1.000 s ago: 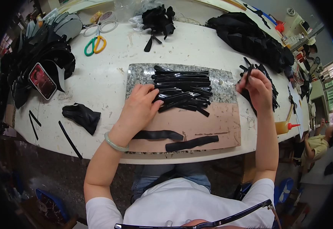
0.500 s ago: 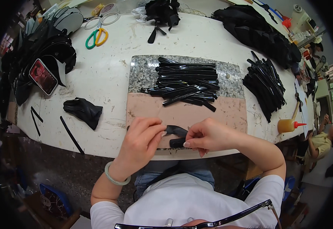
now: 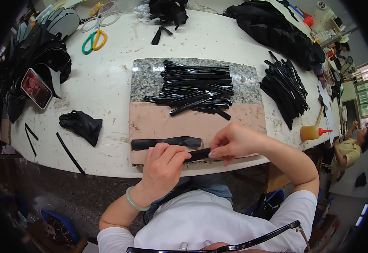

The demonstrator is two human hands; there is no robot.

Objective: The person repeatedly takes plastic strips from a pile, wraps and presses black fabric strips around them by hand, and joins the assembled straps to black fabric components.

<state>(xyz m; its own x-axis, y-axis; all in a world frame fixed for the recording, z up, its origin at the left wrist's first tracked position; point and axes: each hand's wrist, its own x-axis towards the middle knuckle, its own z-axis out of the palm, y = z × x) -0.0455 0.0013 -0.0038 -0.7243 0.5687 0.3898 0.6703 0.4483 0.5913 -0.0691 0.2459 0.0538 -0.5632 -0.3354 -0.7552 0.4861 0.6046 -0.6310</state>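
A flat black strip (image 3: 198, 155) spans the gap between my hands, low over the near edge of the pinkish-brown sheet. My right hand (image 3: 231, 145) pinches its right end between thumb and fingers. At the other end, the bent fingers of my left hand (image 3: 162, 166) close on the strip and hide that part. Just beyond, a wider dull-black strip (image 3: 165, 143) lies flat on the pinkish sheet (image 3: 238, 118), touched by neither hand. Farther back, a pile of glossy black strips (image 3: 196, 88) covers part of the speckled stone slab (image 3: 144, 78).
Another bundle of black strips (image 3: 285, 88) lies to the right, near a glue bottle (image 3: 309, 133) with a red tip. On the left are a crumpled black piece (image 3: 82, 126), a phone (image 3: 36, 89) and scissors (image 3: 94, 41). Black material (image 3: 276, 33) lies at the far right.
The wider strip, earlier between my hands, now lies released on the sheet. Both hands now hold the nearer strip; the left has moved closer to me. The whole view has shifted slightly.
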